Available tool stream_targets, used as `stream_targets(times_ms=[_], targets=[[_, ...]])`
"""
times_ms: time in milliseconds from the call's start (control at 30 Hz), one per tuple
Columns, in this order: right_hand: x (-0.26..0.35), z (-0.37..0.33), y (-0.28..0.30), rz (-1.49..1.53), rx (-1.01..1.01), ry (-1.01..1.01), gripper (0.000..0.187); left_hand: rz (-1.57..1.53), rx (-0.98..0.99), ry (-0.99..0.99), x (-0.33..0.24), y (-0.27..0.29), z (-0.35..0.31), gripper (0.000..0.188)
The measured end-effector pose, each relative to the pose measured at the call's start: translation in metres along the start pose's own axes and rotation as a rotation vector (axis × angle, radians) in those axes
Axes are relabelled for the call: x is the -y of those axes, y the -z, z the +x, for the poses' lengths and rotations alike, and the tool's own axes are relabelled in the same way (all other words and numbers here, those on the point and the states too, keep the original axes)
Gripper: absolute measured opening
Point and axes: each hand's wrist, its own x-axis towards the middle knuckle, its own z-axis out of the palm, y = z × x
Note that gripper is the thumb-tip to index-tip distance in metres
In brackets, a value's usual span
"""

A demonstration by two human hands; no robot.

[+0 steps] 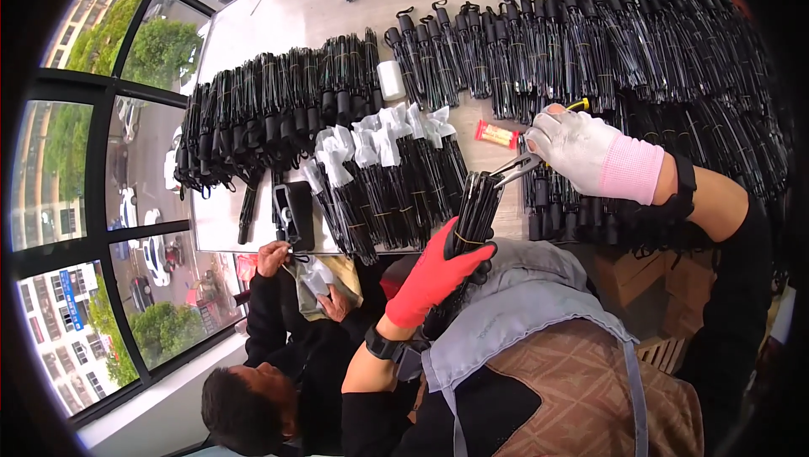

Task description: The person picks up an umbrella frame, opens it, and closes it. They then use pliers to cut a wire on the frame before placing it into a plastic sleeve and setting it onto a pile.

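Observation:
My left hand (442,276), in a red glove with dark fingertips, is wrapped round a folded black umbrella frame (477,211) held upright and slightly tilted. My right hand (569,147), in a whitish glove with a pink cuff, is closed on a slim grey metal tool (516,167) that reaches the frame's top end. Its exact kind is partly hidden by my fingers. A yellow and black piece (579,105) shows behind this hand; whether it belongs to the tool I cannot tell. A small red packet (497,134) lies on the table beside the hand.
Rows of folded black umbrellas (539,44) cover the table's (320,2) right side, with more bundles (270,95) at left. White-wrapped ones (396,171) lie in the middle near a white cylinder (391,80). A co-worker's hands (335,304) work at the near left, beside the windows.

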Motion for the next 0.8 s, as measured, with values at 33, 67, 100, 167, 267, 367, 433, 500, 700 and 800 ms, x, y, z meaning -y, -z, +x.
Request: stream_targets(times_ms=[33,67,100,167,267,367,433,500,700,800], targets=[[-0.001,0.002,-0.001,-0.013,-0.003,0.004,0.029,0.028,-0.013,0.004,0.002,0.002,0.002,0.025],[-0.001,0.005,-0.002,-0.026,-0.005,0.009,0.026,0.055,-0.026,0.009,0.003,0.004,0.004,0.026],[-0.001,0.007,-0.002,-0.024,-0.002,0.012,0.026,0.051,-0.028,0.011,0.003,0.005,0.005,0.026],[0.002,0.013,-0.003,-0.102,0.0,-0.019,0.021,0.07,-0.034,0.006,0.003,0.007,0.005,0.025],[0.008,0.021,-0.007,-0.182,-0.03,-0.042,0.018,0.093,-0.052,0.002,0.003,0.008,0.008,0.025],[0.012,0.033,-0.02,-0.258,-0.099,-0.056,0.016,0.13,-0.085,0.002,0.005,0.011,0.011,0.024],[-0.001,0.055,-0.042,-0.255,-0.133,-0.004,0.016,0.036,-0.121,-0.03,0.014,0.022,0.028,0.025],[-0.02,0.076,-0.038,-0.252,-0.159,0.037,0.016,-0.013,-0.154,-0.05,0.007,0.033,0.043,0.026],[-0.046,0.078,-0.038,-0.02,-0.051,-0.262,0.029,-0.725,-0.012,-0.105,0.016,0.086,0.059,0.022],[-0.001,0.06,-0.045,0.67,0.348,-0.477,0.045,-0.694,-0.146,-0.268,0.031,0.076,0.051,0.05]])
